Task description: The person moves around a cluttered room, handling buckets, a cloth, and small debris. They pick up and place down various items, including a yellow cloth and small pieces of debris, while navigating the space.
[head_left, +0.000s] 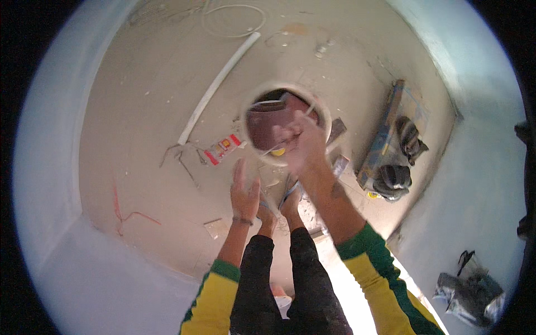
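Note:
In front of my feet stands a round pale-rimmed bucket (258, 154), its inside dark reddish-brown. My right hand (301, 140) is over the bucket's right side, smeared by motion. A thin light strip shows beside its fingers; whether the hand grips it I cannot make out. A small yellow spot lies low in the bucket, next to that hand. My left hand (244, 194) hovers to the near left of the bucket, fingers stretched out and nothing in it. Left of the bucket a red and white packet (223, 149) lies on the floor.
A long white tube (218, 89) and a coiled pale hose (248, 19) lie at the far left. Along the right wall rests a long flat box (382, 134) beside dark shoes (392, 181). A dark bag (472, 293) is at lower right. Red string (137, 215) lies left.

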`<action>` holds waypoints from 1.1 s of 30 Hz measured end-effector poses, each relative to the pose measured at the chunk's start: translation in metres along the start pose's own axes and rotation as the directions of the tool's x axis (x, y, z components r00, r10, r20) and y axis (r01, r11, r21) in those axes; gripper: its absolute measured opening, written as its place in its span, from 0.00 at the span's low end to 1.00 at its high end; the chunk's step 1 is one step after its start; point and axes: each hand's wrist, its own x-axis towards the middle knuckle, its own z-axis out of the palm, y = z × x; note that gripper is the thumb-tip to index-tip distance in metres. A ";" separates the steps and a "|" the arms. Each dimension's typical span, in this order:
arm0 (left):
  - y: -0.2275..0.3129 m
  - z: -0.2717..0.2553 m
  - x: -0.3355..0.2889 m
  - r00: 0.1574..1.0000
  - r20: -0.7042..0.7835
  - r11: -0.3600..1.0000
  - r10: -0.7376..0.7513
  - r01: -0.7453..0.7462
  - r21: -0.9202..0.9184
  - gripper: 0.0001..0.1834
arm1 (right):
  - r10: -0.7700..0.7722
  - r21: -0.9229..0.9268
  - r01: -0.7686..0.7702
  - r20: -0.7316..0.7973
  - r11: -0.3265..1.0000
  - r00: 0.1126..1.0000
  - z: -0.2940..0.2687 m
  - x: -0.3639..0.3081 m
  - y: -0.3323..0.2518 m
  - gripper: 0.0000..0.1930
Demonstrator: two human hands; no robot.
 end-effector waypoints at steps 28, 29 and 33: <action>-0.086 -0.156 -0.083 0.714 0.122 0.721 -0.689 0.693 0.016 0.04 | -0.148 -0.944 0.000 -0.052 0.329 0.988 -0.397 0.119 0.070 0.17; -0.097 -0.150 -0.088 0.656 0.084 0.657 -0.750 0.753 -0.023 0.04 | -0.157 -0.977 -0.062 -0.096 0.206 0.983 -0.421 0.132 0.061 0.16; -0.116 -0.115 -0.095 0.548 -0.001 0.546 -0.837 0.833 -0.085 0.10 | -0.239 -0.977 -0.079 -0.030 -0.199 0.970 -0.466 0.193 0.039 0.17</action>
